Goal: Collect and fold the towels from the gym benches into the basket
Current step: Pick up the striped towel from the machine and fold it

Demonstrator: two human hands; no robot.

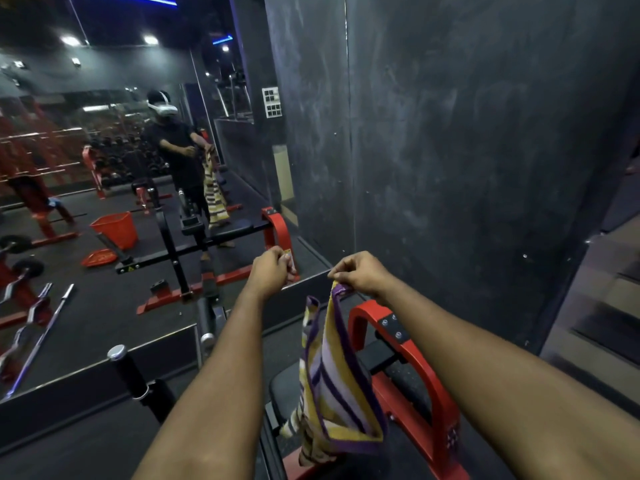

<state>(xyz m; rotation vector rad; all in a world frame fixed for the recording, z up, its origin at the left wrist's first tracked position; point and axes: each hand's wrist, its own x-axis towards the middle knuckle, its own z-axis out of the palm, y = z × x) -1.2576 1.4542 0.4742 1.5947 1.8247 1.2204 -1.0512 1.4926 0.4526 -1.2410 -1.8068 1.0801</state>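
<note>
A towel (337,382) with purple, yellow and white stripes hangs from its top corner, which my right hand (362,273) pinches. It dangles over a black bench pad (287,393) with a red frame (426,386). My left hand (272,270) is level with the right one and a little to its left, fingers closed and apart from the hanging towel. A small yellowish bit shows at its fingertips; I cannot tell what it is. A red basket (116,228) stands on the floor, seen in the wall mirror.
A large mirror (104,168) fills the left, reflecting a person, benches and barbells (38,327). A red lid (98,258) lies by the basket. A dark wall (467,150) stands straight ahead. A black bar with a chrome end (130,368) sticks up at lower left.
</note>
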